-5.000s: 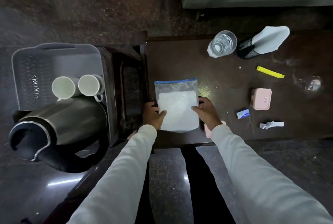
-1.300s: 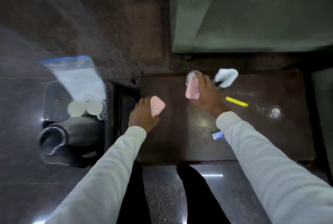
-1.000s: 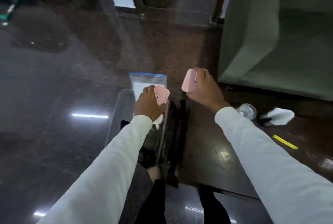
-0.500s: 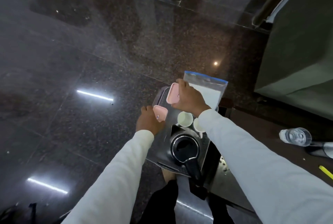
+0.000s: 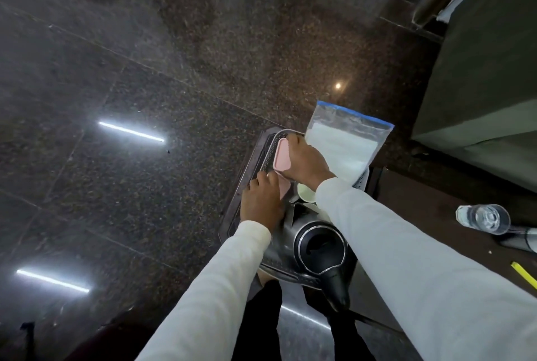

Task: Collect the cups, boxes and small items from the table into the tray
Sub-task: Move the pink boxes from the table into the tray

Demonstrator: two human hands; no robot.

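Both hands are inside the grey perforated tray [image 5: 268, 154]. My right hand [image 5: 305, 161] grips a pink box [image 5: 281, 157] upright against the tray's left wall. Just below it, my left hand [image 5: 261, 200] holds a second pink box [image 5: 284, 189], mostly hidden by the fingers. A white cup [image 5: 306, 193] lies in the tray beside them; another is covered by my right sleeve. A zip bag of white powder [image 5: 343, 142] leans upright at the tray's far end. A steel kettle [image 5: 319, 244] fills the near end.
The dark table [image 5: 436, 206] lies to the right, with a clear glass [image 5: 483, 218], a black-and-white object partly cut off [image 5: 520, 240] and a yellow strip [image 5: 526, 275] on it. A grey-green sofa [image 5: 488, 70] stands at the far right. Polished stone floor [image 5: 145, 84] spreads to the left.
The view has swung left from the table to the tray. Both hands carried the pink boxes over and have lowered them into the tray's left side.
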